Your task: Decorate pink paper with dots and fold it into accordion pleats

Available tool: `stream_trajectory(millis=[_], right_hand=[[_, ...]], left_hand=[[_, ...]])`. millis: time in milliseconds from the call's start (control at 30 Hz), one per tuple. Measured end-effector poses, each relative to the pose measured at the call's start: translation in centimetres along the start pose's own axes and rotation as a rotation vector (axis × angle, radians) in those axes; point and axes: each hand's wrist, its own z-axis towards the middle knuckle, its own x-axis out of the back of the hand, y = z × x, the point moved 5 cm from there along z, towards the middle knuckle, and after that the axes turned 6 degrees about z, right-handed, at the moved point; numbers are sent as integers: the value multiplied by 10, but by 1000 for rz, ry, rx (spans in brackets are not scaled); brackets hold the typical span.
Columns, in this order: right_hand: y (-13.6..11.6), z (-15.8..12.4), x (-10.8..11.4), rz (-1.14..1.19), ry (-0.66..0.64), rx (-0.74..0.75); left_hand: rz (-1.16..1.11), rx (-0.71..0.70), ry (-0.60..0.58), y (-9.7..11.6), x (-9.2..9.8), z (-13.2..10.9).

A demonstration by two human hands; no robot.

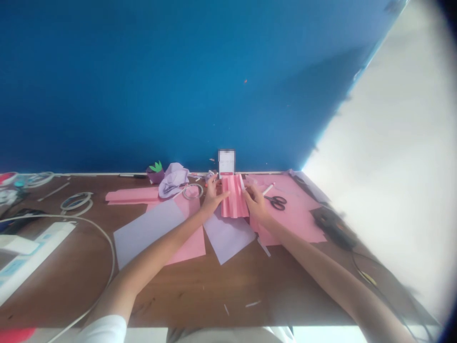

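Both hands are on the pleated pink paper [233, 202], which lies at the far middle of the desk [214, 290], close to the blue wall. My left hand [213, 197] grips its left edge and my right hand [255, 205] its right edge, fingers closed on it. A lavender sheet [228, 238] lies partly under it, scissors [276, 202] just right, and crumpled lavender paper [173, 180] off left.
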Motion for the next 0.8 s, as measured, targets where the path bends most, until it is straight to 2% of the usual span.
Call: stream_trajectory(millis=[100,200,333,400,467,600,700,800], right_hand=[[-3,8,3,-55,-11,17],[-9,13,2,-123,-96,26],[-26,14,0,-171,-231,41],[-36,14,0,-198,-295,57],[-44,14,0,-235,-342,73],[-51,15,0,-291,-405,85],[-55,14,0,-275,-461,96],[-55,15,2,-271,-424,93]], left_hand=[[217,-126,47,14,7,7],[535,-313,95,42,8,6],[759,-454,-48,75,-2,1],[772,-455,-134,83,-5,1],[734,-411,-170,86,-4,2],[631,-285,-161,83,2,6],[563,-248,-122,82,7,10],[474,-218,-69,78,13,15]])
